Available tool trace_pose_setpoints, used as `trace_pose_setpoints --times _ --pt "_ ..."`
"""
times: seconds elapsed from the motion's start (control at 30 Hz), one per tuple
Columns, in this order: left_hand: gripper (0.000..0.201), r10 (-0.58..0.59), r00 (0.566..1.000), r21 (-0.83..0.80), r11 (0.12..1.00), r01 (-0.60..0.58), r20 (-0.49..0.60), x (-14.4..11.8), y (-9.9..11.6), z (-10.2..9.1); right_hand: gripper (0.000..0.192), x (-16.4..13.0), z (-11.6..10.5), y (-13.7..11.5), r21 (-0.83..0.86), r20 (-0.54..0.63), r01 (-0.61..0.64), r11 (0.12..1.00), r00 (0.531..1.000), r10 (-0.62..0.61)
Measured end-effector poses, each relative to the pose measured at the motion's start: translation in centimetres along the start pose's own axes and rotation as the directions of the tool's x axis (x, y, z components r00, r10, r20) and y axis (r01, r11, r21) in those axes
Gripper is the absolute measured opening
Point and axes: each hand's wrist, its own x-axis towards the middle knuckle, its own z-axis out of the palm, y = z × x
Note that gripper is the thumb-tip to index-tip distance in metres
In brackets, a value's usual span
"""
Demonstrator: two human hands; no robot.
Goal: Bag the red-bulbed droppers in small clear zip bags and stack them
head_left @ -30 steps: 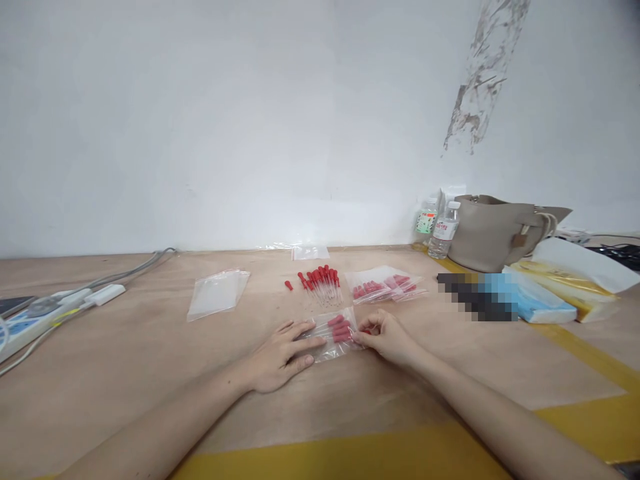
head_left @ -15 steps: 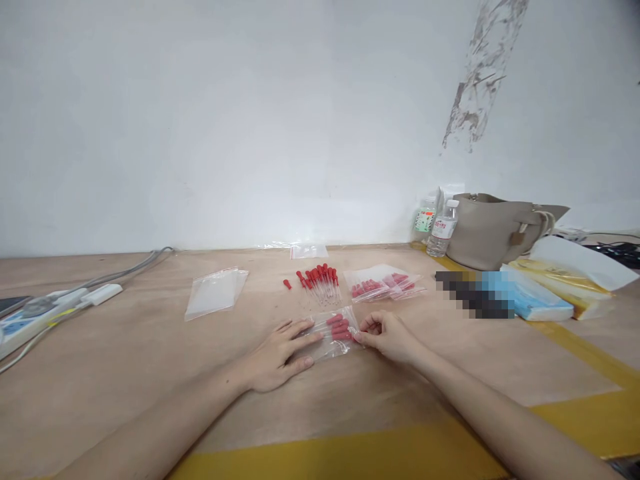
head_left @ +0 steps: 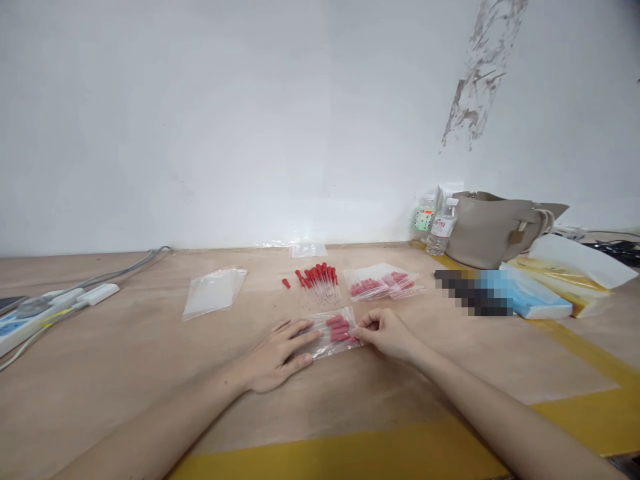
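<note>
A clear zip bag (head_left: 324,348) with several red-bulbed droppers (head_left: 340,328) inside lies flat on the table in front of me. My left hand (head_left: 280,352) rests with fingers spread on the bag's left end. At the right end, thumb and index finger of my right hand (head_left: 384,331) pinch the bag's edge. Just beyond, loose glass droppers with red rubber bulbs (head_left: 320,281) lie in a fan, and a single red bulb (head_left: 286,283) sits left of them. Filled bags (head_left: 385,283) are stacked to the right of the fan.
Flat clear bags (head_left: 213,293) lie at the left, another bag (head_left: 307,250) by the wall. A power strip (head_left: 45,313) with cables is far left. On the right stand water bottles (head_left: 442,228), a grey handbag (head_left: 490,230) and a blue packet (head_left: 537,300). Yellow tape (head_left: 350,457) crosses the front.
My right hand stays at the bag's right edge, its fingertips shifted very slightly upward and left. The left hand keeps its place on the bag.
</note>
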Motion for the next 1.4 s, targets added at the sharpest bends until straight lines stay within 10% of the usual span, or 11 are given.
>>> trace_pose_setpoints --times 0.9,1.4 --pt "0.041 0.037 0.998 0.002 0.999 -0.037 -0.057 0.0 0.0 0.1 0.017 0.1 -0.4 0.6 -0.016 -0.113 0.056 0.998 0.992 -0.058" --pt "0.043 0.048 0.995 0.007 0.999 -0.048 -0.088 0.1 -0.2 0.5 0.051 -0.1 -1.3 0.5 0.285 0.248 -0.088 0.955 0.969 0.015"
